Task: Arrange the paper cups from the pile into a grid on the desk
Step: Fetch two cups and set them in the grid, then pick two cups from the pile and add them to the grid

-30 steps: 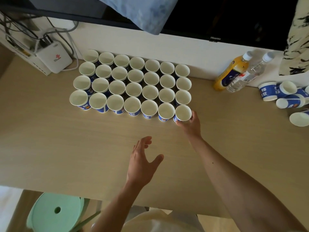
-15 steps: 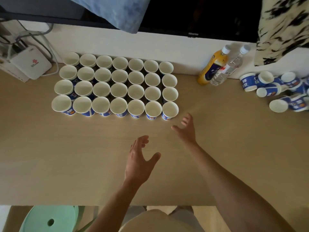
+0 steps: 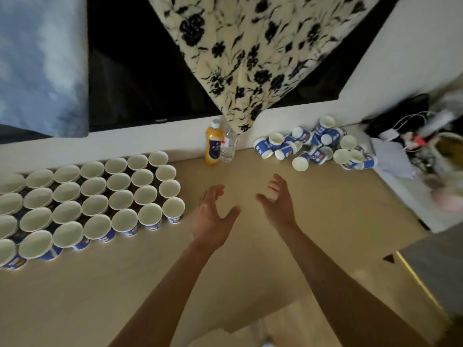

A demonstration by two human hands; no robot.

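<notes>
A grid of upright blue-and-white paper cups (image 3: 117, 199) covers the left part of the wooden desk (image 3: 250, 266), several cups to a row. A loose pile of the same cups (image 3: 315, 146) lies tumbled at the back right, by the wall. My left hand (image 3: 213, 219) hovers just right of the grid's near corner cup (image 3: 173, 210), fingers spread, holding nothing. My right hand (image 3: 278, 199) is a little further right over bare desk, also spread and holding nothing, well short of the pile.
An orange juice bottle (image 3: 213, 144) and a clear water bottle (image 3: 229, 145) stand at the wall between grid and pile. A floral cloth (image 3: 253, 51) hangs over a dark screen (image 3: 140, 71). Clutter with cables (image 3: 413, 141) fills the far right; the desk edge (image 3: 411, 242) ends there.
My right hand let go of the corner cup and drew back to the right. The view has swung right, bringing the pile into sight. My left hand stays open near the grid.
</notes>
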